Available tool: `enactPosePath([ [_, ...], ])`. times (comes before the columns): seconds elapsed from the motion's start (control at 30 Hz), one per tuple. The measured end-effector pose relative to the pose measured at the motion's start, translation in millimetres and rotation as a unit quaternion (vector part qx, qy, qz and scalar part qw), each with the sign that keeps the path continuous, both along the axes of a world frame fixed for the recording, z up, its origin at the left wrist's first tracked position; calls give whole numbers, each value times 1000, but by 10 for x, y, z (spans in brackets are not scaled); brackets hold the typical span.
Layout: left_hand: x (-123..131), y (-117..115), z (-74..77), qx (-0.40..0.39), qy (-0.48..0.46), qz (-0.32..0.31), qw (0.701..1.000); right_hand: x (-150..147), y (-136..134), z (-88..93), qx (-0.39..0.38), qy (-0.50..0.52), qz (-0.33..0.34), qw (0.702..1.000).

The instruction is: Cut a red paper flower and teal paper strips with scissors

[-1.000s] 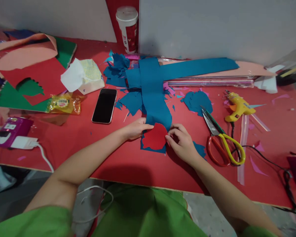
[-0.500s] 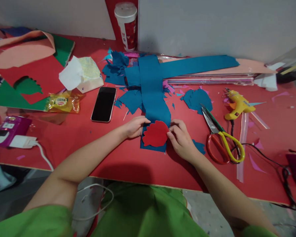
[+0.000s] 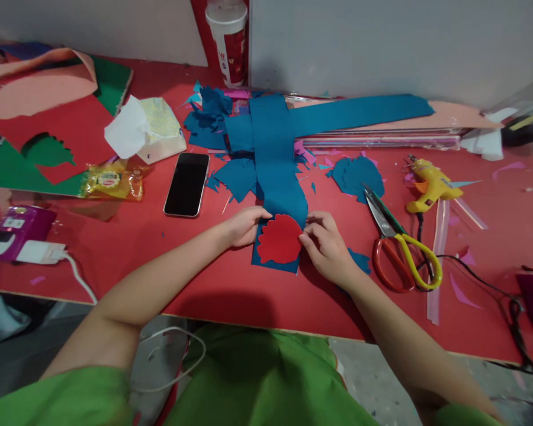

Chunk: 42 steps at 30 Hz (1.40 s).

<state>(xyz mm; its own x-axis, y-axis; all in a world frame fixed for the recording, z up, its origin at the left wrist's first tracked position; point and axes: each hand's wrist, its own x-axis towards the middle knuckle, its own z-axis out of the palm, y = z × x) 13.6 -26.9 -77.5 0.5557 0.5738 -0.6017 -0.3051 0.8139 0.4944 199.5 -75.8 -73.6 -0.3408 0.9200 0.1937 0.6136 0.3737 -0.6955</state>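
A red paper cutout with one scalloped side lies flat on the near end of a long blue paper strip. My left hand pinches the strip's left edge, its thumb close to the cutout's upper left. On the other side, my right hand is closed at the strip's right edge, with the thumb tip touching the cutout's right side. Parts of the fingers of both hands are hidden beneath or behind the paper.
Scissors with red and yellow handles lie at right, near a stack of blue cutouts and a yellow glue gun. Left are a phone, a candy wrapper and coloured sheets. A lidded cup stands behind.
The view has tipped slightly. Both hands, the red cutout and the blue strip keep almost the same positions relative to each other.
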Motion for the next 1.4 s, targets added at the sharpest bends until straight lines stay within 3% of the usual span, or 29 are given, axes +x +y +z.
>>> enactPosePath([
  [0.57,39,-25,103,-51,-9,11,999,-16,0,-4,9,3,-14,1000],
  [0.87,30,-29,85,-42,-26,0,999,-16,4,-18,28,-2,-20,999],
  [1.03,17,-57,65,8,-25,36,999,-14,7,-36,34,-2,-25,999],
  [1.4,20,-117,56,142,-7,-27,989,-12,7,-29,42,-11,-19,999],
])
